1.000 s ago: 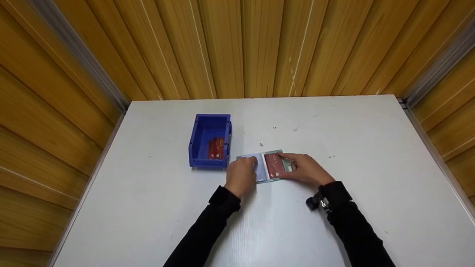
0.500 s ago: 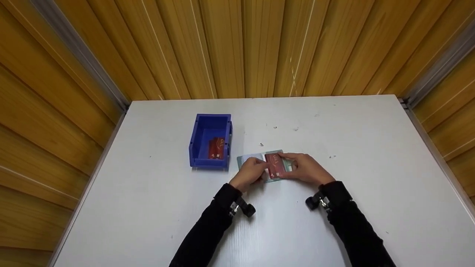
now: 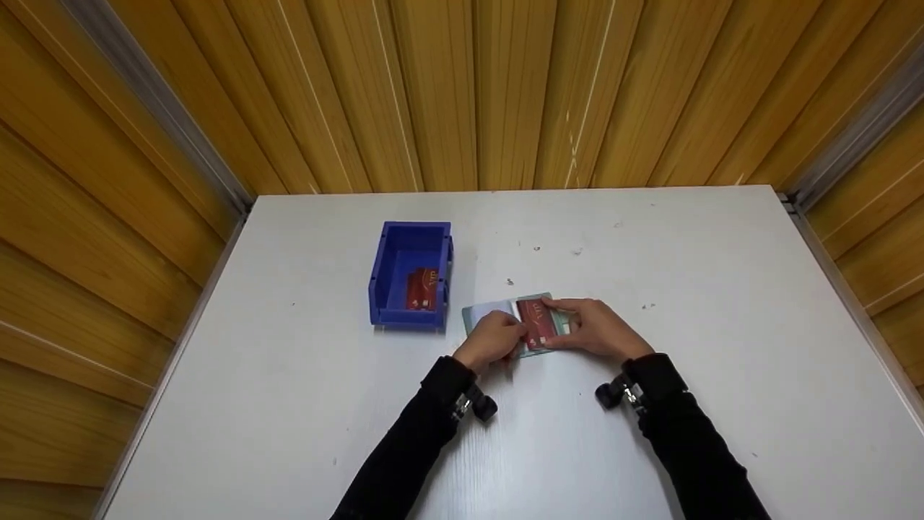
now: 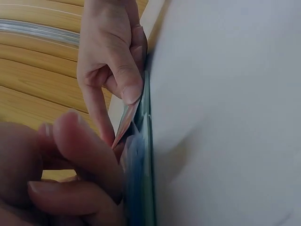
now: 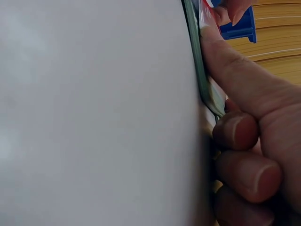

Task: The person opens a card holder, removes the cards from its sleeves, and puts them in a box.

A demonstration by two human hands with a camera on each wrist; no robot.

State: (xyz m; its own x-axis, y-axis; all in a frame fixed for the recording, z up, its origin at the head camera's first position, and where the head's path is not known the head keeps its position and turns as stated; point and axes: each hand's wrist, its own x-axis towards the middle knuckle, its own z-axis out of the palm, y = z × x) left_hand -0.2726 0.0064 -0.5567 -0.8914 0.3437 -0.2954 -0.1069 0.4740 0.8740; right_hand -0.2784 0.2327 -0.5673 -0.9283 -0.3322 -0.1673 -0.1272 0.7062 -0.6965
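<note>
An open card holder (image 3: 477, 313) with a green cover and clear plastic sleeves lies on the white table. Over its right page is a red card (image 3: 535, 318) with gold lettering. My right hand (image 3: 596, 328) pinches this card across its top and bottom edges, between forefinger and thumb. At the card's left edge, my left hand (image 3: 494, 338) has its fingers curled on the holder's sleeve, covering part of the left page. In the left wrist view the red card (image 4: 126, 123) tilts up from the holder, beside a lifted clear sleeve edge (image 4: 133, 155); the left fingertips are partly hidden.
A blue bin (image 3: 408, 318) stands to the left behind the holder, with several red cards (image 3: 422, 289) in its near end. Wood-patterned panels (image 3: 505, 94) rise behind the table (image 3: 289, 397) and on both sides.
My left hand has moved right from the holder's left page to the card's left edge, uncovering some of that page. The right hand keeps its hold on the card.
</note>
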